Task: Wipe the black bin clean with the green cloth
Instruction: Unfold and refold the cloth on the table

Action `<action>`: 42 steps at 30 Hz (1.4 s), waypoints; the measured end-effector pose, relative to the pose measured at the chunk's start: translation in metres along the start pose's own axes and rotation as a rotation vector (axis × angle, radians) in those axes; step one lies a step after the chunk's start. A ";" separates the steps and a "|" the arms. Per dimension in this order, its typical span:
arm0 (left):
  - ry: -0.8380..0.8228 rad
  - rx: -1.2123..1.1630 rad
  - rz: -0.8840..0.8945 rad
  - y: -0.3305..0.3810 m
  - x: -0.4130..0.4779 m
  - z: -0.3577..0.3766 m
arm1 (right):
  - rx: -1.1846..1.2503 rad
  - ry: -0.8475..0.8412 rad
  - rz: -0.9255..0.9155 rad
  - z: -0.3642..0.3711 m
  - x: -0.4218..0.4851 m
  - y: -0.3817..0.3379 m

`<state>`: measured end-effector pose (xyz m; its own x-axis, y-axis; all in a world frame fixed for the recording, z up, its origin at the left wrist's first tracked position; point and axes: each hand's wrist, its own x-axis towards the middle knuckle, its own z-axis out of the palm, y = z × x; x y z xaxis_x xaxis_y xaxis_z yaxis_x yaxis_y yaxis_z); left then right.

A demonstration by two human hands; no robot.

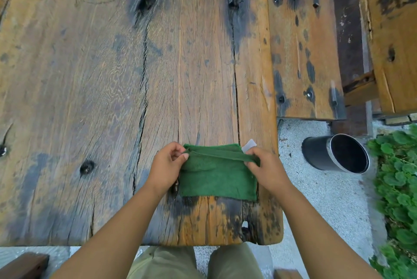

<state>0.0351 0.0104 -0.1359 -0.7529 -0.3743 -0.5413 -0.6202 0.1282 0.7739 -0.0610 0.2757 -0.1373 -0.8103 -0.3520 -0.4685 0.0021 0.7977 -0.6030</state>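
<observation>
Now, with the left hand and right hand each pinching an end of the raised fold of the green cloth on the bench, best draw it into a flat pad before reaching the black bin, on the ground well right of the cloth.

Weathered wooden table, cracked along the grain with dark knots and black stains, second stained plank just beside its right edge, another plank further right, pale speckled ground below, leafy plants far right, dark wood block bottom left.
</observation>
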 end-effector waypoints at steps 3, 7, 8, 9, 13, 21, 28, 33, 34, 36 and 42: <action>0.033 0.059 -0.026 0.002 0.013 0.004 | -0.029 -0.031 -0.006 -0.009 0.019 -0.003; 0.103 0.160 -0.049 0.000 0.026 0.008 | -0.094 0.013 0.075 -0.011 0.042 -0.004; 0.109 0.192 -0.039 0.000 0.028 0.008 | -0.129 0.046 0.089 -0.009 0.045 -0.004; 0.110 0.232 -0.027 -0.001 0.030 0.009 | -0.163 0.076 0.096 -0.007 0.047 -0.003; 0.119 0.359 0.006 -0.002 0.032 0.013 | -0.174 0.198 0.117 0.004 0.045 0.001; 0.091 0.554 0.297 0.006 0.000 0.025 | -0.278 0.401 -0.086 0.023 0.001 -0.019; -0.261 1.009 0.646 -0.031 -0.011 0.029 | -0.453 -0.008 -0.291 0.050 -0.020 -0.006; -0.341 1.219 0.645 -0.052 -0.007 0.006 | -0.610 -0.154 -0.319 0.037 -0.012 0.018; -0.343 1.244 0.630 -0.053 -0.008 0.003 | -0.631 -0.168 -0.324 0.038 -0.013 0.021; -0.337 1.274 0.619 -0.054 -0.013 -0.003 | -0.657 -0.176 -0.331 0.040 -0.016 0.024; -0.362 1.322 0.590 -0.070 -0.035 -0.013 | -0.688 -0.178 -0.324 0.054 -0.040 0.029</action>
<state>0.1078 0.0025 -0.1673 -0.8498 0.2433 -0.4676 0.1883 0.9687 0.1619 0.0033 0.2861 -0.1711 -0.6019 -0.6463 -0.4691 -0.6296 0.7454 -0.2192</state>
